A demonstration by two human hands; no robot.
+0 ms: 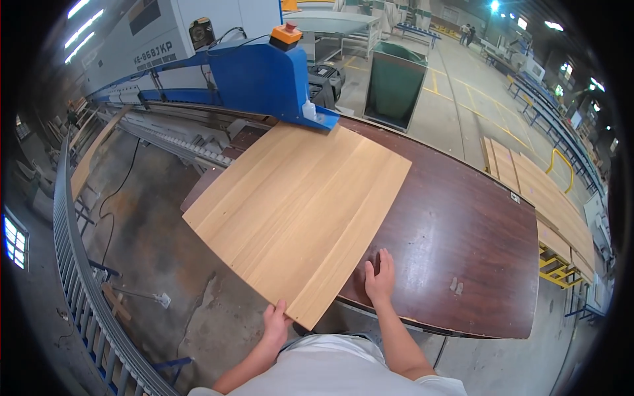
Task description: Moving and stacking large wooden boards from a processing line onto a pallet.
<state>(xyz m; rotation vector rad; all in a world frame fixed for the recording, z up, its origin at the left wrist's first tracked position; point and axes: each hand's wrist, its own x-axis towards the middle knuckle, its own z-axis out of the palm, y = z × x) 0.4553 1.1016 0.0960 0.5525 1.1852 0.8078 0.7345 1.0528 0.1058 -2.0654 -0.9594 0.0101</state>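
A wide light-brown wood-grain panel [297, 211] lies slantwise over the left part of a dark reddish-brown tabletop [475, 244]. Its near left corner juts out past the table toward me. My left hand [276, 321] grips the panel's near edge beside that corner, thumb on top and the other fingers hidden beneath. Off the panel's right edge, my right hand [380, 277] is held just over the dark tabletop, fingers stretched and thumb apart, with nothing in it. Whether it touches the tabletop I cannot tell.
A long blue-and-white machine [257, 76] with an orange-and-red button box [286, 34] stands beyond the panel. Behind the table is a green bin [396, 86]. A roller conveyor [82, 284] curves along the left. Stacked boards [528, 175] lie at the right on a yellow frame [556, 261].
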